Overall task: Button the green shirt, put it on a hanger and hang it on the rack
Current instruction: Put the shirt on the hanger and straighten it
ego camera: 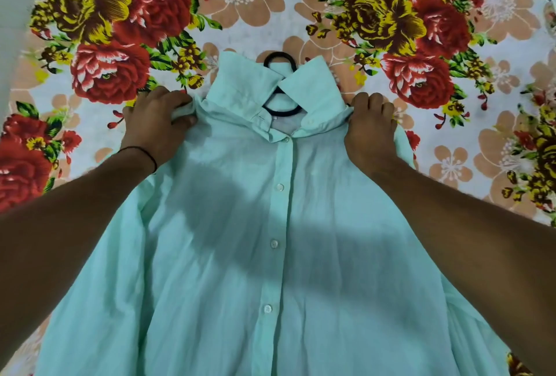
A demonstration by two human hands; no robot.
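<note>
Both forearms enter from the lower corners, the left from 8 o'clock and the right from 4 o'clock, and reach up toward the shirt's shoulders. The left hand (156, 122) lies knuckles-up on the left shoulder seam, fingers curled closed and pinching a bunch of fabric beside the collar. A dark thread band (143, 154) circles that wrist. The right hand (370, 132) lies knuckles-up on the right shoulder, fingers bent down over the shoulder edge and gripping the cloth there.

The green shirt (258, 255) lies front-up on a flower-printed bedsheet (301, 8), filling the frame from centre to 6 o'clock. Its placket is closed, with white buttons (279, 187) fastened down the middle. The collar (240, 86) stands raised at 12 o'clock. A black hanger (278, 60) sits inside the neck opening, its hook protruding above the collar and its neck visible between the collar points.
</note>
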